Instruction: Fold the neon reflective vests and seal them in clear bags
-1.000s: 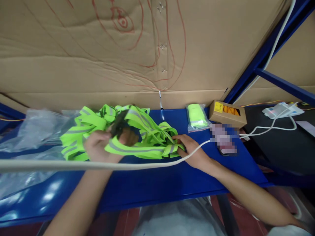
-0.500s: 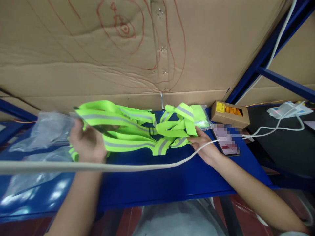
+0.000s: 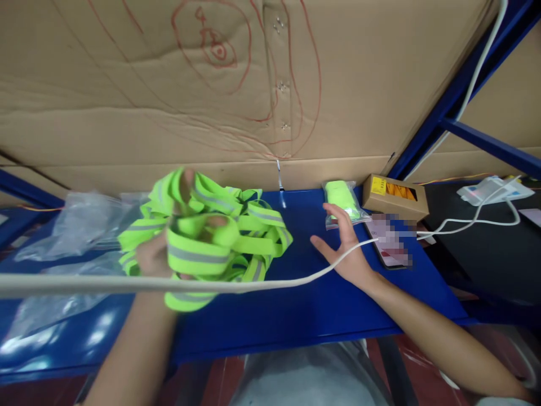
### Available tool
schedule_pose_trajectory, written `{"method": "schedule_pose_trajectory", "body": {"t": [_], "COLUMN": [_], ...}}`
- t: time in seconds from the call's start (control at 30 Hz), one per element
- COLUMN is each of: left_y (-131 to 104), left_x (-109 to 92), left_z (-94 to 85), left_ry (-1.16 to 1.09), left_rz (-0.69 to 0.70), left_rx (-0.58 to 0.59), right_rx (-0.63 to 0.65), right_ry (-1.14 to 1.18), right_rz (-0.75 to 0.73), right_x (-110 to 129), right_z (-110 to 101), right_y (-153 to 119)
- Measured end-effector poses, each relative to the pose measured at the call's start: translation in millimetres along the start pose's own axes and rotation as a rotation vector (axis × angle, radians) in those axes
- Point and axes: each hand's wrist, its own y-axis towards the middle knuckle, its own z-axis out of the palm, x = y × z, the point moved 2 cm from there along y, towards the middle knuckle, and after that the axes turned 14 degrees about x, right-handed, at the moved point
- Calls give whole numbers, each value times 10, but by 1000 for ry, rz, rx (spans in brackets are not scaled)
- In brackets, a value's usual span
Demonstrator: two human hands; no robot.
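A loose bundle of neon yellow-green reflective straps (image 3: 257,237), each with a grey stripe down the middle, is bunched over the left-middle part of the blue table. My left hand (image 3: 154,254) is in among them, with loops of strap around its fingers; the bands hide much of the hand, and it is a little blurred. To the right of the bundle, my right hand (image 3: 346,254) is empty, thumb and fingers apart. Just beyond its fingertips lies a clear bag (image 3: 341,200) holding folded neon yellow-green material.
Crumpled clear plastic bags (image 3: 84,225) lie at the left. On the right are a small cardboard box (image 3: 395,197) with orange contents and a phone (image 3: 389,242). A white cable (image 3: 287,283) crosses in front of my hands. A cardboard wall (image 3: 338,113) stands behind the blue table (image 3: 296,316).
My right hand has let go of the straps' right end and opened. The straps, stretched between both hands before, are now gathered leftward around my left hand. The bagged material is fully uncovered.
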Motion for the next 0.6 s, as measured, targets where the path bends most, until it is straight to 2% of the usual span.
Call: {"method": "schedule_pose_trajectory", "body": {"t": [0.13, 0.2, 0.27, 0.33, 0.4, 0.5, 0.53, 0.6], "left_y": [-76, -77, -58, -28, 4, 33, 32, 22], "left_x": [384, 529, 589, 568, 488, 334, 289, 227], "left_z": [500, 696, 815, 861, 842, 729, 686, 604], "left_ry": [-4, 40, 77, 139, 255, 444, 489, 612], "left_rz": [-290, -391, -456, -489, -481, -476, -480, -457], "left_rx": [403, 547, 646, 735, 762, 608, 543, 417], "right_rx": [329, 507, 623, 652, 660, 705, 676, 486], "right_ry": [-70, -32, 23, 98, 193, 354, 368, 272], "right_rz": [-169, -265, -340, -359, -290, -93, -49, -46], "right_x": [202, 237, 227, 198, 172, 163, 168, 187], "right_z": [109, 196, 275, 320, 314, 211, 153, 13], "right_y": [-120, -173, -204, -206, -186, -145, -129, -89]}}
